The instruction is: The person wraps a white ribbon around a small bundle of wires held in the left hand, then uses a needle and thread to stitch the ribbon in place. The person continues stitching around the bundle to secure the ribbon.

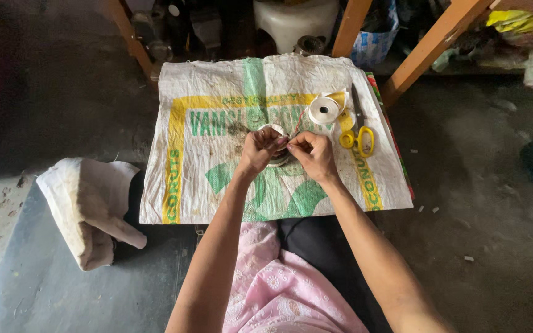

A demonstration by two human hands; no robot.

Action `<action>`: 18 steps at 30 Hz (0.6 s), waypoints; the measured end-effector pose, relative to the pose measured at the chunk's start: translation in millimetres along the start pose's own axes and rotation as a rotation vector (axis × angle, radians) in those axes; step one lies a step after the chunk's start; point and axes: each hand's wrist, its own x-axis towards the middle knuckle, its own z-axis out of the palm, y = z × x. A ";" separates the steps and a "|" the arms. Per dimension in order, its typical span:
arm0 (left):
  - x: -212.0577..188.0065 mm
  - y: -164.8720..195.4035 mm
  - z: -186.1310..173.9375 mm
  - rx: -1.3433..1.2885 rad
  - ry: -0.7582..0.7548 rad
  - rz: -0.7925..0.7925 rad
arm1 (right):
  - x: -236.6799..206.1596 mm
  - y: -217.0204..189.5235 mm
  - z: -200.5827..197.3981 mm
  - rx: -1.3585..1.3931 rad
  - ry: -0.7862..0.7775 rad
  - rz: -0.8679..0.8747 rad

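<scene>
Yellow-handled scissors (pixel 357 132) beside white tape roll (pixel 323 110); folded cloth (pixel 87 206) on floor.

From my remote seat I see a dark grey concrete floor (pixel 501 203), dusty and flecked with small pale scraps. Slanting orange-brown wooden legs (pixel 430 46) of a frame rise along the top, with a white plastic stool (pixel 294 18) between them. Under the frame it is dim and cluttered. A crumpled off-white cloth (pixel 84 206) lies at left.
</scene>
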 end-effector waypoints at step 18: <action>-0.9 3.0 -1.3 0.032 -0.022 -0.001 | -5.0 -19.3 -0.3 -0.350 0.088 -0.172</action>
